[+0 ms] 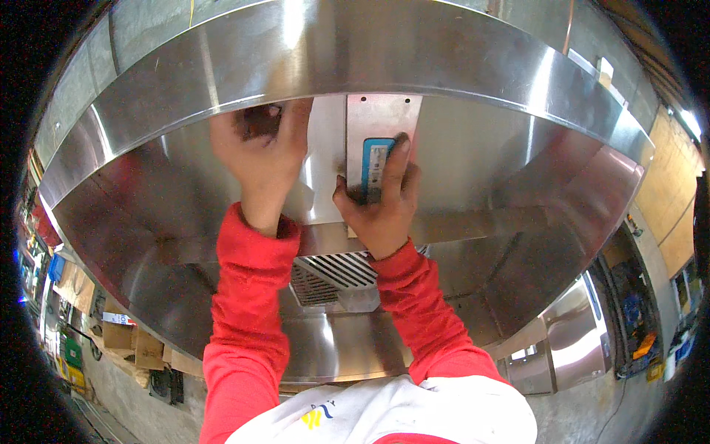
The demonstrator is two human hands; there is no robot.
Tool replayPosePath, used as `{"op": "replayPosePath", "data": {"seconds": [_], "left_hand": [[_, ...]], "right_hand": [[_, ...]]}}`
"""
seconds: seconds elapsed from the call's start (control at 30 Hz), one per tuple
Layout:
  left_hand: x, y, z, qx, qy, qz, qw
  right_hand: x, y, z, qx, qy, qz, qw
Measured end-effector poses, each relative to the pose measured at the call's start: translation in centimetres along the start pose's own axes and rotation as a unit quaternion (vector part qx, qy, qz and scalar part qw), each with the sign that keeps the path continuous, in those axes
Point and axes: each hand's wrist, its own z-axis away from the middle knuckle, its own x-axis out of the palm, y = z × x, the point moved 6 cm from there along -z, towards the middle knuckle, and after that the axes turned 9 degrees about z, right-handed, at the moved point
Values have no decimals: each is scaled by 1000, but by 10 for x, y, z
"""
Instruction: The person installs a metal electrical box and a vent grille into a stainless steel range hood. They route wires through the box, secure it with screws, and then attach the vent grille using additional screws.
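Note:
A large, shiny stainless steel hood (458,163) fills most of the head view around both arms. On its inner face is a narrow steel plate (384,115) with two dark holes near the top and a blue-framed control panel (376,163) set in it. My right hand (384,211) grips the plate's lower part, thumb at its left edge and fingertips over the control panel's right side. To the left, my left hand (262,163) is raised near the hood's rim, slightly blurred. Its fingers curl around something dark that I cannot make out.
Below my hands is a slotted metal grille (333,277) inside the hood. Cardboard boxes (137,344) stand on the left. At the right are a steel cabinet (577,337) and shelving with tools (636,318). The hood's curved rim (414,44) crosses above my hands.

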Motion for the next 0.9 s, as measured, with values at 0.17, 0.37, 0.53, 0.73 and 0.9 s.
{"op": "replayPosePath", "data": {"seconds": [0.17,0.37,0.53,0.73,0.9], "left_hand": [[-10,-8,49,-29,-39,-54,997],[-39,-26,166,-140,-107,-165,970],[-43,-20,214,-56,-208,-308,927],[-46,-33,207,-106,-191,-330,918],[-46,-37,210,-114,-183,-340,916]], "right_hand": [[-2,-3,1,-20,-10,36,999],[-3,-7,-3,-44,12,50,998],[6,0,-8,-46,8,47,998],[5,9,-10,-84,-6,60,995],[-7,20,-1,-95,-74,83,989]]}}
